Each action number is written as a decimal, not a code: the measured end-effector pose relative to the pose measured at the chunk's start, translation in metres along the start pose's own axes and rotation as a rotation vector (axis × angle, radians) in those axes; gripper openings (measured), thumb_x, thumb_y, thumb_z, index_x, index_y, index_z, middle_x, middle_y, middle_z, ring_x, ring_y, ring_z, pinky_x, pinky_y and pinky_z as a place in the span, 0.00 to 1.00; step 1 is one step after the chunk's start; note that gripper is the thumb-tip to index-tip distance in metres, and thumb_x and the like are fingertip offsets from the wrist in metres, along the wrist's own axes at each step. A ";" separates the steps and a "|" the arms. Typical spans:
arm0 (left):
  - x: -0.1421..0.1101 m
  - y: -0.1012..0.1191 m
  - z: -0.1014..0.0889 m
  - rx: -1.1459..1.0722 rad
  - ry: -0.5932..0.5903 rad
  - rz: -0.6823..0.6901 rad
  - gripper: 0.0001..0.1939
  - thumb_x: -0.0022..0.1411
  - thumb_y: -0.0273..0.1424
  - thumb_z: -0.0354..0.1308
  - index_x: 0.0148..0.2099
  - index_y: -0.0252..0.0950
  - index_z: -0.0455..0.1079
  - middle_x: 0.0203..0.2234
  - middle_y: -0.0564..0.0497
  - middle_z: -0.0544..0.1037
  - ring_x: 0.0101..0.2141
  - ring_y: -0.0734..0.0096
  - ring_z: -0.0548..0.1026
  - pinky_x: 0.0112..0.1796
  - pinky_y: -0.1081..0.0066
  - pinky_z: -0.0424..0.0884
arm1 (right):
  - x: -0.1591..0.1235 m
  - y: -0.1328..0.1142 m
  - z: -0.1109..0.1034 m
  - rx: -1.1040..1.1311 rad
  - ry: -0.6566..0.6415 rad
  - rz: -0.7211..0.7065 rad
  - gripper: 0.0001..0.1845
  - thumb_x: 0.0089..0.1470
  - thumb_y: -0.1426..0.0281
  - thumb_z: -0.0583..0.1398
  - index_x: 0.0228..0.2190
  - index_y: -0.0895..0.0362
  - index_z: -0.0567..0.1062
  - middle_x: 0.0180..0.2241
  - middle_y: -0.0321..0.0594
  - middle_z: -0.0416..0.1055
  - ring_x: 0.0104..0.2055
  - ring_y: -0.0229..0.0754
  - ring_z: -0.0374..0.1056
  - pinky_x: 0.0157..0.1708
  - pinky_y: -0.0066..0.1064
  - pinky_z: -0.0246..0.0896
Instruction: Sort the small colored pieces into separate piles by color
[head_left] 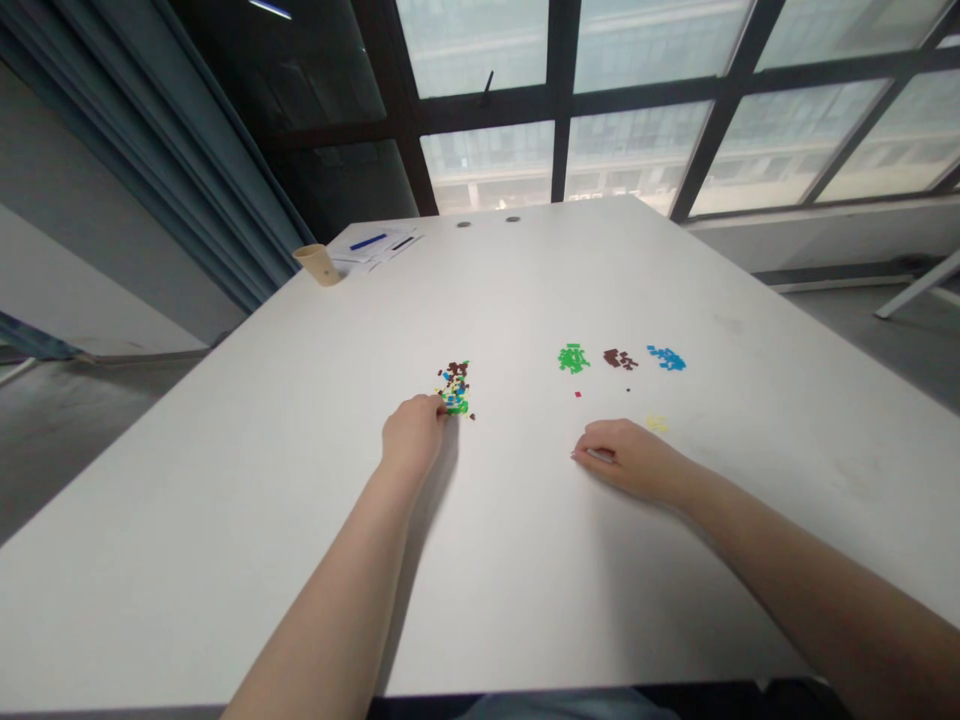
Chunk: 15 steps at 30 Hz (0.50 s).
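Note:
My left hand (414, 435) rests on the white table at the near left edge of a mixed pile of tiny coloured pieces (454, 390). Its fingers are curled together and touch the pile; whatever they pinch is hidden. Closed around a thin, light-grey stick-like tool (600, 456), my right hand (626, 458) lies low over the table. Beyond it are sorted clusters of flat pieces: green (574, 358), brown (620, 359) and blue (667, 358). Yellow pieces (657, 424) lie just past the right wrist. A single red piece (577, 394) and a tiny dark piece (628, 390) sit apart.
The white table (510, 290) reaches to a large window. At its far left edge stand a tan paper cup (318, 264) and papers (375, 248) with a blue pen (368, 242) on top. Two round grey discs (513, 219) show near the far edge.

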<state>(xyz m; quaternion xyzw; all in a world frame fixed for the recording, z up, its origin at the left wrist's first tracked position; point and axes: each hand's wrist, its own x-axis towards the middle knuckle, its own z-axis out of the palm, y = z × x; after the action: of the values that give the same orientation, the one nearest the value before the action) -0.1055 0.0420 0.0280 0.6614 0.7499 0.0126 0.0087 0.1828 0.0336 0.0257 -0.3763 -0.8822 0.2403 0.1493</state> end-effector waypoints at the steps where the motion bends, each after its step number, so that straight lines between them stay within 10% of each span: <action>1: 0.000 0.000 0.000 -0.004 0.003 0.003 0.11 0.55 0.31 0.47 0.36 0.39 0.70 0.33 0.47 0.75 0.35 0.62 0.72 0.30 0.71 0.65 | 0.000 0.000 0.000 0.000 0.002 0.002 0.14 0.55 0.67 0.51 0.25 0.57 0.73 0.24 0.38 0.68 0.28 0.36 0.62 0.30 0.28 0.53; 15: -0.005 0.017 -0.004 -0.712 0.196 0.167 0.06 0.54 0.30 0.52 0.36 0.36 0.64 0.30 0.50 0.76 0.31 0.72 0.73 0.32 0.73 0.67 | 0.001 0.001 0.001 -0.020 -0.004 0.003 0.14 0.55 0.67 0.51 0.25 0.58 0.73 0.24 0.38 0.68 0.28 0.35 0.62 0.30 0.27 0.52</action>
<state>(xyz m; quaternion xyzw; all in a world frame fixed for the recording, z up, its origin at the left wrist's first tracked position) -0.0881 0.0396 0.0326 0.6716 0.6392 0.3363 0.1651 0.1827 0.0346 0.0244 -0.3784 -0.8844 0.2324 0.1434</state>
